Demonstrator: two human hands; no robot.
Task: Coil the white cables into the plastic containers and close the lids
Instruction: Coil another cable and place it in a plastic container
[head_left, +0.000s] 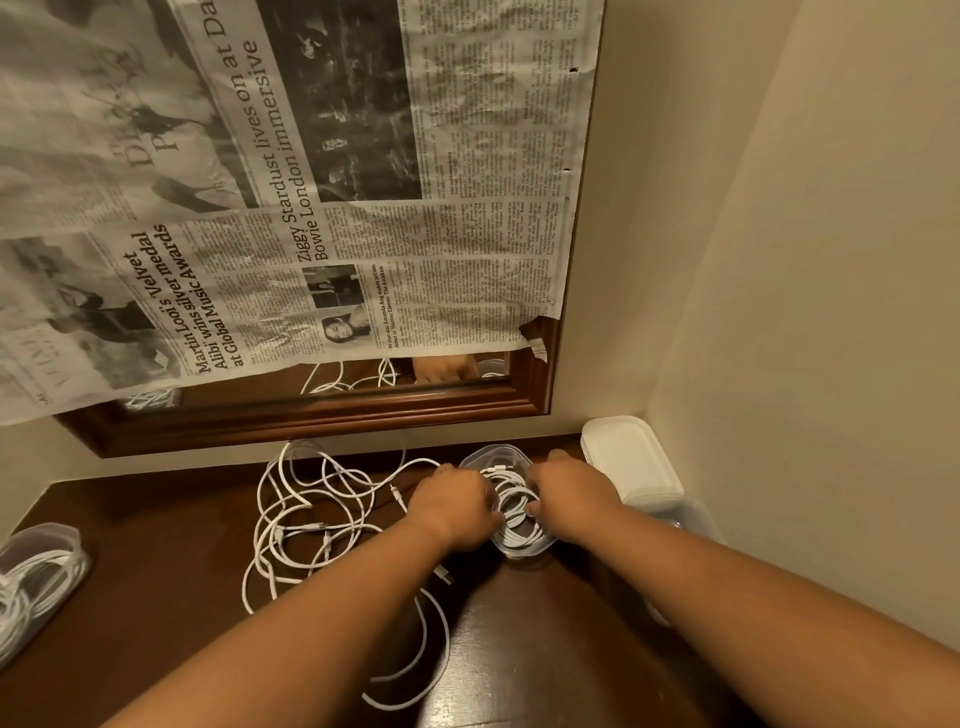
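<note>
A clear plastic container (496, 453) stands open on the dark wooden table, with a coiled white cable (514, 506) inside it. My left hand (453, 503) presses on the coil from the left and my right hand (567, 484) presses on it from the right. Both hands have fingers curled onto the cable inside the container. A loose tangle of white cables (311, 512) lies on the table to the left, and one strand loops toward the front edge. A white lid (631, 460) rests on another clear container (691, 519) at the right wall.
A closed container with coiled cable (36, 577) sits at the far left edge. A wood-framed mirror (322, 415) covered with newspaper (291, 197) stands behind the table. A beige wall (805, 312) bounds the right side.
</note>
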